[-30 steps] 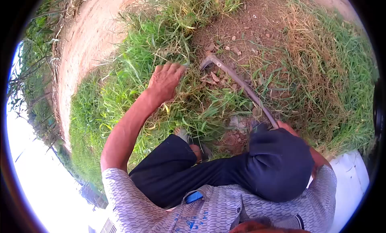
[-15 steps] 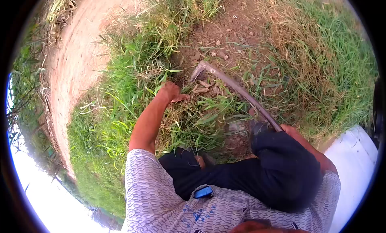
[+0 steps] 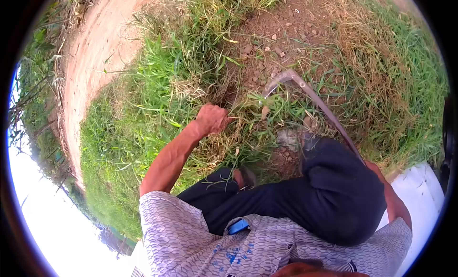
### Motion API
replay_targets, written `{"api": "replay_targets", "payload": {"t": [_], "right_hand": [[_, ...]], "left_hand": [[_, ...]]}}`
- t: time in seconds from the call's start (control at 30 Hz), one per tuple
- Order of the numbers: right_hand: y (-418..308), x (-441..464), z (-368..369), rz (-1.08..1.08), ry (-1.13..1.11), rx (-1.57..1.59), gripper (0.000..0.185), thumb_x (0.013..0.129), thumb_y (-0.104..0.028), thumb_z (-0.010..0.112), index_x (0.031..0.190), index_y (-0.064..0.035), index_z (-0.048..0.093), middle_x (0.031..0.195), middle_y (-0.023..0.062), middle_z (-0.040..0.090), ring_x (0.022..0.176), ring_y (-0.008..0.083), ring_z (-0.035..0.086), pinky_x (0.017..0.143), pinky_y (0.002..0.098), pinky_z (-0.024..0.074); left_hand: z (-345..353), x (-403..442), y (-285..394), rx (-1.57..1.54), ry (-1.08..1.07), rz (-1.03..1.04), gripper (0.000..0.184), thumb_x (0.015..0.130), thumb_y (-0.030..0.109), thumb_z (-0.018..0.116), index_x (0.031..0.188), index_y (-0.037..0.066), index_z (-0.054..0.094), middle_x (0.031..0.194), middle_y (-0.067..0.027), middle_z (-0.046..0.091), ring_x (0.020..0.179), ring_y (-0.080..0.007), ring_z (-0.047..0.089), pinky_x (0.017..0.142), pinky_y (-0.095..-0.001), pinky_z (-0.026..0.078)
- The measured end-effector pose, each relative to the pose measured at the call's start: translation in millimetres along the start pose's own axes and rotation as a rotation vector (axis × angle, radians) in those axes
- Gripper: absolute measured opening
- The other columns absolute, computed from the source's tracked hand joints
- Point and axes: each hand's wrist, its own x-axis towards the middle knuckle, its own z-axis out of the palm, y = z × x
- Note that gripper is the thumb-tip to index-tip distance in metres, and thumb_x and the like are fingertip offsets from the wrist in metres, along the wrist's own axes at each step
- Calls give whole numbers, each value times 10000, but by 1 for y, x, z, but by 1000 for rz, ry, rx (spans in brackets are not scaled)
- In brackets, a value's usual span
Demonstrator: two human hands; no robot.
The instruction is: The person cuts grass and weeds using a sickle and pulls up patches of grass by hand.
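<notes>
My left hand is closed in a fist low over the grass, with some grass stems coming out at its thumb side. How much it holds is hidden by the fingers. Beside my raised knee, my right hand is wrapped round the lower end of a sickle's long handle and is partly covered by the leg. The sickle slants up and left across the bare soil. Its short curved blade points toward the left hand but is apart from it, with the tip among green blades.
Bare reddish soil with small stones lies ahead. Dry cut grass covers the right side, and standing green grass the left, beside a dirt path. A white sheet-like surface is at lower right.
My left hand has curled into a tighter fist and come slightly down and right. The sickle and my right hand have shifted right in view, and the blade is farther from the left hand.
</notes>
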Motion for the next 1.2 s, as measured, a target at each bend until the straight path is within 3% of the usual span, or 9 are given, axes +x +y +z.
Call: {"api": "replay_targets", "payload": {"t": [0.1,0.2,0.27,0.33,0.43,0.6,0.77,0.97,1.2], "right_hand": [[-20,-53,-33,106,-61,105,242,916,-260,567,956,-21,549,733,67,515,702,154,494,640,320,422],[-3,20,-17,-6,-74,203,293,904,-299,571,951,-11,547,724,43,497,674,150,472,627,326,411],[-112,46,9,-93,-13,-14,296,901,-300,572,921,-7,535,709,51,491,656,167,477,615,346,414],[-141,57,19,-142,8,-103,292,901,-297,573,911,-9,527,706,61,499,651,177,487,610,359,418],[-120,38,37,-131,-126,-185,294,903,-299,568,914,-8,525,707,63,500,650,179,490,608,359,420],[-85,-21,22,-28,-247,-191,297,907,-302,560,921,-8,522,707,66,501,648,182,495,605,360,423],[-148,26,23,-60,-202,-188,300,911,-306,552,927,-8,519,708,68,502,645,185,500,601,360,426],[-126,-24,25,12,-383,-227,304,915,-310,542,935,-8,515,709,71,503,643,188,505,597,361,429],[-132,-24,25,33,-431,-196,309,921,-314,531,944,-7,511,710,75,505,640,192,512,592,362,434]], "left_hand": [[-6,-12,16,-45,38,-9,421,933,449,523,752,74,589,561,-145,589,552,-268,608,693,-431,472],[-13,-13,24,-26,-67,-102,382,958,411,473,931,48,591,652,-139,631,593,-286,624,750,-444,485],[-17,-15,30,-32,-67,-121,381,961,406,465,947,46,589,649,-142,629,592,-286,623,764,-449,482],[-16,-13,33,-41,-107,-165,379,965,400,458,988,42,579,618,-132,606,574,-263,609,799,-458,469],[2,-20,37,-55,87,-138,373,966,398,455,938,48,582,607,-114,599,554,-241,594,819,-455,464],[-28,-29,59,-165,-88,-196,348,948,327,446,786,72,620,662,-141,655,634,-268,647,799,-444,452],[-20,-28,55,-240,-50,-234,383,959,347,430,801,60,629,675,-167,657,642,-292,648,810,-452,451],[-14,-52,66,-187,-51,-62,286,907,305,509,793,71,626,652,-154,649,645,-307,651,789,-439,443],[-5,-80,54,-199,-31,-127,277,912,315,533,810,65,592,633,-155,621,652,-331,634,827,-443,439]]}}
